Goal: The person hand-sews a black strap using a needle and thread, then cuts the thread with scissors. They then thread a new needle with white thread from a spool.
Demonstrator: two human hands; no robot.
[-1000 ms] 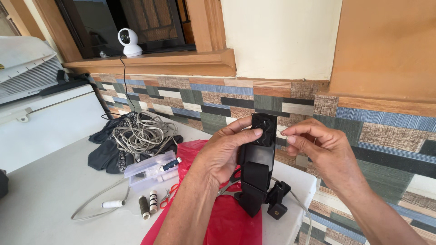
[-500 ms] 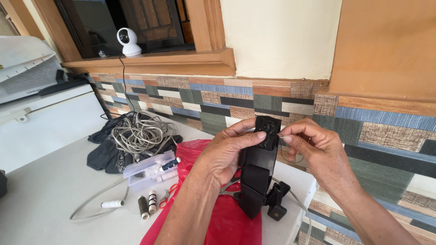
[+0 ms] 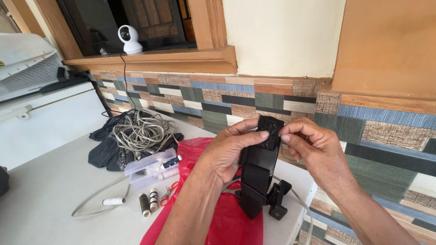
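My left hand (image 3: 225, 154) grips a black strap (image 3: 259, 170) with a plastic clip at its lower end, holding it upright above the white table (image 3: 41, 195). My left thumb presses the strap's crumpled top end (image 3: 269, 129). My right hand (image 3: 318, 152) pinches that same top end from the right with thumb and forefinger. A thin thread seems to run from my right fingers, but it is too fine to be sure. A red plastic bag (image 3: 227, 218) lies on the table under the strap.
Small scissors (image 3: 169, 193), thread spools (image 3: 149, 203) and a clear plastic sewing box (image 3: 152, 169) sit left of the bag. A grey cable coil (image 3: 141, 131) lies on dark cloth behind them. A white camera (image 3: 129, 38) stands on the window sill. The tiled wall is close behind.
My right hand has moved left and closed onto the strap's top end. The strap has sunk slightly. My left hand keeps its grip.
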